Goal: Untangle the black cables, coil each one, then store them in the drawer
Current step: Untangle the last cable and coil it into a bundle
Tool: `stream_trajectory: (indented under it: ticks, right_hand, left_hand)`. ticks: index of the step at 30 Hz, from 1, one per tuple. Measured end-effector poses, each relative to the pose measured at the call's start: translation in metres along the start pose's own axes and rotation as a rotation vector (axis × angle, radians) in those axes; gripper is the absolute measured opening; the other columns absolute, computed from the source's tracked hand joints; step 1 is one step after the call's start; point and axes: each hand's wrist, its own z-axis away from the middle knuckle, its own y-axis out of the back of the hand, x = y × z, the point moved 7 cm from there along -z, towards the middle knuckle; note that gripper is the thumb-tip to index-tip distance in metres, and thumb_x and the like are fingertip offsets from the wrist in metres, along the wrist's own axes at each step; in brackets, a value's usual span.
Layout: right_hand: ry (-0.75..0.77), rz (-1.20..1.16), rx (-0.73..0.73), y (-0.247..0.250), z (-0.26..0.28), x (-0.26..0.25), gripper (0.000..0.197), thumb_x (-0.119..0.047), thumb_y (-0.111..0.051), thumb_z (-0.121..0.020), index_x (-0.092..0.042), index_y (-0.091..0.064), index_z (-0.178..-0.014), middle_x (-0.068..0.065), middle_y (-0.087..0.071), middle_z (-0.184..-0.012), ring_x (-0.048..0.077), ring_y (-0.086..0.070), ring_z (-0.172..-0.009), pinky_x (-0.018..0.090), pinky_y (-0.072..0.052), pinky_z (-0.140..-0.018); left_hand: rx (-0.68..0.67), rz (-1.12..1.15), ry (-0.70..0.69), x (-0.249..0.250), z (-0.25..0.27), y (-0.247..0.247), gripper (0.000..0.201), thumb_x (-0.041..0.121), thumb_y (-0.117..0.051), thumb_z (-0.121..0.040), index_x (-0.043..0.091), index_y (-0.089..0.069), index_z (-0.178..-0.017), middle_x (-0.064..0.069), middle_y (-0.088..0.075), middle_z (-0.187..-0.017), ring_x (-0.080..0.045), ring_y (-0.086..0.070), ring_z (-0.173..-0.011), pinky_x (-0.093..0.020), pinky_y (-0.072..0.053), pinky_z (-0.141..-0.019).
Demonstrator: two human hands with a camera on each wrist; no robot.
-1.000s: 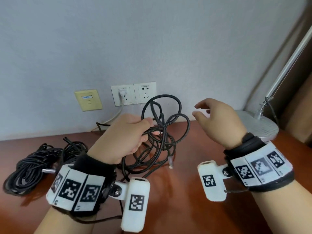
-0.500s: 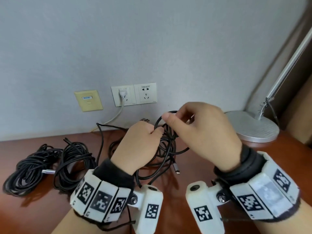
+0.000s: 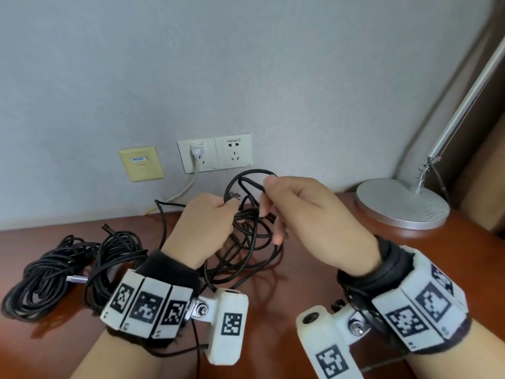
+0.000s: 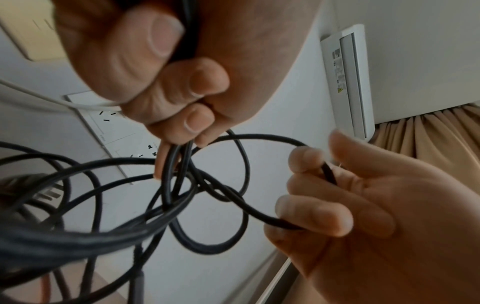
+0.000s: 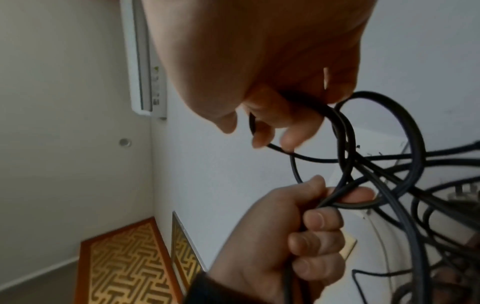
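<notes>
Left hand [image 3: 203, 228] fisted around gathered strands of the tangled black round-sheathed cable bundle [image 3: 246, 242], centre frame above the red-brown wooden desk [image 3: 273, 296], apparently anchoring it. Right hand [image 3: 308, 214] pinching one loop, likely to draw it free. Two loosely coiled black cable heaps [image 3: 68, 269] lower left, parked aside; drawer not visible.

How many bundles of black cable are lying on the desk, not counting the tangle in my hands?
2, both at the desk's left: one bundle far left, the other right beside it, next to the left hand. More may be hidden behind the arms.
</notes>
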Motion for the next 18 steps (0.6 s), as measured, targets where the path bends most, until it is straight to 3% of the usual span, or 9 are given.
stream_trajectory:
  ticks: [3,6,8,10,12,14,15,18]
  right_hand:
    - [0.049,0.159,-0.028,-0.004,0.002,-0.001,0.038,-0.026,-0.04,-0.103,-0.012,-0.065,-0.078,0.0,-0.057,-0.047,0.005,-0.056,-0.043,0.03,-0.05,-0.063]
    - [0.006,0.073,-0.187,-0.014,0.003,0.005,0.026,-0.009,-0.038,-0.102,-0.01,-0.064,-0.105,-0.004,-0.074,-0.078,0.012,-0.068,-0.059,0.042,-0.055,-0.077]
    - [-0.008,0.035,-0.237,-0.016,0.003,0.008,0.03,-0.005,-0.036,-0.102,-0.014,-0.06,-0.116,-0.003,-0.075,-0.094,0.016,-0.072,-0.067,0.045,-0.054,-0.075]
    - [-0.031,0.012,-0.305,-0.021,0.003,0.011,0.034,-0.001,-0.035,-0.1,-0.017,-0.054,-0.124,0.0,-0.075,-0.09,0.019,-0.072,-0.068,0.041,-0.054,-0.069]
    - [-0.066,-0.006,-0.296,-0.023,0.001,0.017,0.031,-0.001,-0.034,-0.098,-0.016,-0.056,-0.115,0.001,-0.069,-0.071,0.02,-0.066,-0.057,0.045,-0.053,-0.068]
    - [-0.02,0.082,-0.146,-0.016,-0.006,0.021,0.022,-0.017,-0.039,-0.102,-0.009,-0.058,-0.094,-0.002,-0.053,-0.057,0.011,-0.049,-0.05,0.037,-0.046,-0.061]
    - [0.028,0.17,-0.065,-0.012,-0.008,0.021,0.029,-0.026,-0.042,-0.102,-0.006,-0.056,-0.087,-0.003,-0.047,-0.057,0.007,-0.042,-0.05,0.033,-0.041,-0.059]
    - [0.064,0.207,-0.002,-0.009,-0.011,0.024,0.031,-0.028,-0.044,-0.102,-0.006,-0.06,-0.087,-0.005,-0.049,-0.052,0.004,-0.043,-0.046,0.022,-0.036,-0.054]
  left_hand:
    - [-0.011,-0.043,-0.014,0.001,0.0,-0.005,0.041,0.03,-0.05,-0.1,0.013,-0.047,-0.063,0.0,-0.039,-0.045,-0.016,-0.034,-0.041,-0.023,-0.026,-0.042]
    - [0.001,-0.092,-0.044,0.002,-0.002,-0.004,0.04,0.031,-0.05,-0.1,0.011,-0.05,-0.065,-0.006,-0.039,-0.053,-0.016,-0.033,-0.042,-0.03,-0.029,-0.05]
    - [0.008,-0.118,-0.06,0.002,-0.002,-0.003,0.043,0.031,-0.049,-0.101,0.011,-0.048,-0.063,-0.009,-0.039,-0.055,-0.019,-0.034,-0.045,-0.034,-0.03,-0.053]
    - [-0.003,-0.131,-0.071,0.003,-0.002,-0.004,0.042,0.031,-0.048,-0.1,0.01,-0.047,-0.064,-0.011,-0.041,-0.056,-0.019,-0.035,-0.046,-0.035,-0.031,-0.052]
    - [-0.013,-0.15,-0.076,0.003,-0.002,-0.008,0.04,0.03,-0.048,-0.1,0.01,-0.049,-0.065,-0.011,-0.042,-0.057,-0.019,-0.036,-0.046,-0.034,-0.032,-0.051]
    - [-0.015,-0.177,-0.085,0.003,-0.001,-0.011,0.04,0.029,-0.048,-0.1,0.01,-0.05,-0.065,-0.011,-0.044,-0.057,-0.018,-0.036,-0.045,-0.03,-0.031,-0.049]
    - [-0.016,-0.183,-0.089,0.003,-0.001,-0.012,0.041,0.029,-0.048,-0.1,0.01,-0.049,-0.064,-0.01,-0.045,-0.057,-0.017,-0.036,-0.044,-0.028,-0.031,-0.048]
    - [-0.01,-0.202,-0.099,0.003,-0.001,-0.014,0.043,0.029,-0.047,-0.1,0.009,-0.049,-0.063,-0.011,-0.047,-0.057,-0.015,-0.037,-0.043,-0.023,-0.029,-0.042]
